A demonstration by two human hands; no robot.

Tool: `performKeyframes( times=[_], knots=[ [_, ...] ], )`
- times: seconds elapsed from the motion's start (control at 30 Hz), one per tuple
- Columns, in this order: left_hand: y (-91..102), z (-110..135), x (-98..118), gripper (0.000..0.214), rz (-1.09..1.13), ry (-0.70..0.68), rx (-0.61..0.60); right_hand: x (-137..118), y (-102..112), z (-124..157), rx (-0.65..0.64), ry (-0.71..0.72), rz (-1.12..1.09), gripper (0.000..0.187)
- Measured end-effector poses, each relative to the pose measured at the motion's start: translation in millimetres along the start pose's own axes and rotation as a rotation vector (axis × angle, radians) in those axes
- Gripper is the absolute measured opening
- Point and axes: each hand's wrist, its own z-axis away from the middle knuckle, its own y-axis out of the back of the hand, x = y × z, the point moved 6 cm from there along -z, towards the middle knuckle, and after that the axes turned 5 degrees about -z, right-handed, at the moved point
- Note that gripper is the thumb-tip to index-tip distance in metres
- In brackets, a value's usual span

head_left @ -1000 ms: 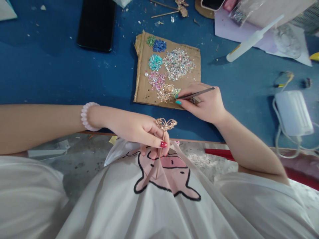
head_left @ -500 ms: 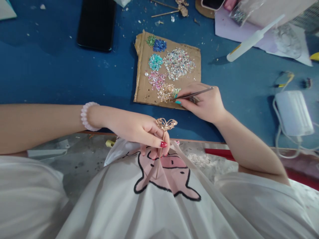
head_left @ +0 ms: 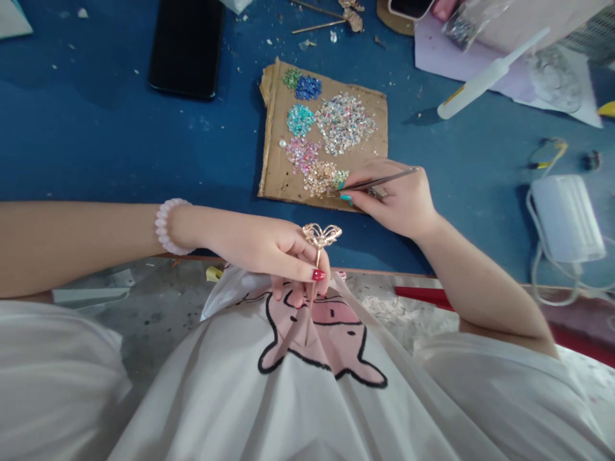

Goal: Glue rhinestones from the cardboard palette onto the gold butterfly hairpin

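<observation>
Between the thumb and fingers of my left hand point(head_left: 288, 259) is the stem of a gold hairpin point(head_left: 321, 235) with an openwork butterfly top. The butterfly stands above the fingers, near the table's front edge, and the stem slants down over my shirt. My right hand point(head_left: 396, 198) is closed on a pair of tweezers point(head_left: 391, 178). Their tips point at the lower edge of a piece of cardboard point(head_left: 273, 153), beside a pile of pale gold chips point(head_left: 319, 178). Whether the tips hold a chip is too small to tell.
More chips lie on the cardboard: pink point(head_left: 302, 153), turquoise point(head_left: 300, 120), blue point(head_left: 307, 88) and a large silvery pile point(head_left: 343, 123). A black phone point(head_left: 186, 48) lies back left. To the right are a white glue bottle point(head_left: 473, 83) and a white adapter point(head_left: 567, 218) with a cable.
The hairpin has turned slightly in my left hand and shifted a little to the right. My right hand and the tweezers have moved very slightly right.
</observation>
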Motion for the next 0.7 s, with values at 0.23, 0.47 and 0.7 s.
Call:
performKeyframes(
  times=[0.23, 0.47, 0.7],
  knots=[
    [8.8, -4, -3, 0.019, 0.078, 0.006, 0.258, -2, 5, 1, 0.061, -0.011, 0.010, 0.016],
    [14.2, -6, -7, 0.013, 0.177, -0.037, 0.344, -1, 10, 5, 0.101, -0.031, 0.028, 0.024],
    [21.4, -5, -10, 0.021, 0.151, -0.041, 0.418, -8, 16, 6, 0.144, -0.036, -0.004, 0.025]
  ],
)
